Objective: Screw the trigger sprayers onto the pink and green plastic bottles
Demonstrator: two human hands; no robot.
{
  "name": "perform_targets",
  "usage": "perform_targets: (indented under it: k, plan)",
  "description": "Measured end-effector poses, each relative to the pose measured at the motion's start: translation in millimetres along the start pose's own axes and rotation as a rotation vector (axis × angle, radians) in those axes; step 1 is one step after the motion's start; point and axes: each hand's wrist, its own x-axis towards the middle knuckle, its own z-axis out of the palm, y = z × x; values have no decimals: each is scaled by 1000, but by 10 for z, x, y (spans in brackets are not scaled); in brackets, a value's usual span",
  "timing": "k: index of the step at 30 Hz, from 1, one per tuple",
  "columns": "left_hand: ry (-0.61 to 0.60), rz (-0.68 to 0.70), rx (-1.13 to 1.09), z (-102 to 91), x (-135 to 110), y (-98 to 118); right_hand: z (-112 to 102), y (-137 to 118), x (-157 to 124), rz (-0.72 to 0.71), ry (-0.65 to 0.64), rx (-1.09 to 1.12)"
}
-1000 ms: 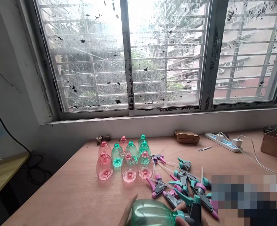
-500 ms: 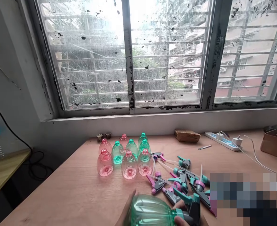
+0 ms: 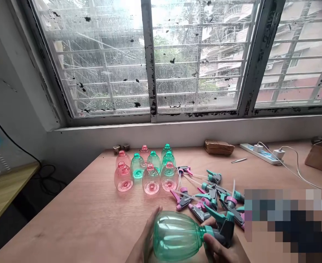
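A clear green spray bottle (image 3: 177, 235) lies on its side in the air at the front, its base toward the left. My left hand (image 3: 147, 233) is wrapped round the base end. At the neck, my right hand (image 3: 221, 248) grips the teal collar (image 3: 208, 231) of the grey and teal trigger head (image 3: 226, 228) with thumb and fingers. The head sits on the bottle's mouth; whether it is fully screwed down I cannot tell. Just beyond lie several loose trigger heads (image 3: 211, 195) in grey, teal and pink, with thin white tubes.
Several open pink bottles (image 3: 124, 179) and green bottles (image 3: 137, 168) stand upright in a group. Along the back are a brown packet (image 3: 219, 147), a power strip (image 3: 261, 154) with plugged-in chargers, and a brown box (image 3: 321, 157). A blurred patch hides the lower right.
The bottle and both hands appear higher in view, showing more of them. The background has shifted upward as the camera tilted down. Both hands keep their hold.
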Motion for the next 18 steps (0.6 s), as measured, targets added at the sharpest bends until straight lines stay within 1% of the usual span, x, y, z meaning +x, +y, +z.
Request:
perform_targets:
  k: [3,6,8,11,13,15,18]
  plan:
    - [18,6,-4,1,-8,22,-53,37,-8,-9,-31,-54]
    - [4,-72,-66,27,-13,130,-96,49,-20,-28,-58,-105]
    - [-13,-120,-63,55,-11,187,-109,28,-22,-46,-66,-126]
    - [-27,-106,-24,78,-13,179,-93,-43,-21,-30,-89,-131]
    - [-31,-80,-29,68,-22,139,-67,-97,-26,-5,-109,-121]
    - [-43,-83,-31,45,-34,122,-42,-137,-35,0,-131,-131]
    - [-54,-115,-25,36,-42,186,-20,-156,-48,-2,-150,-149]
